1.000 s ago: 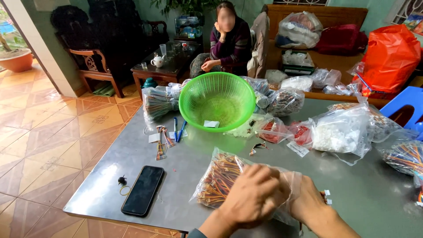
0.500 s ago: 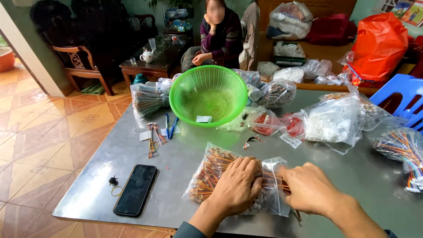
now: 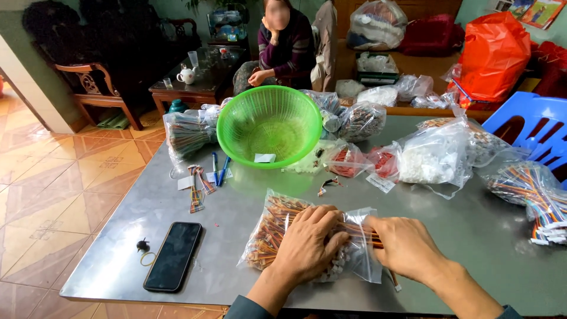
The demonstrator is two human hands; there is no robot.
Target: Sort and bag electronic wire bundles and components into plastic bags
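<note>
A clear plastic bag of coloured wire bundles with white connectors (image 3: 273,227) lies on the grey metal table (image 3: 460,230) near its front edge. My left hand (image 3: 310,243) presses flat on top of the bag, fingers spread over the wires. My right hand (image 3: 404,245) pinches the bag's open right end, where the plastic bunches up around a few wires sticking out.
A green plastic basket (image 3: 270,124) stands mid-table among several other bags of wires and white parts (image 3: 434,156). A black phone (image 3: 173,255) lies front left, pens (image 3: 220,168) and loose wire bundles (image 3: 196,189) behind it. A person sits beyond the table. A blue chair (image 3: 534,127) is at the right.
The view has dropped and closed in on the bag. Both hands have settled on it, the left flattening it, the right moving onto its open end.
</note>
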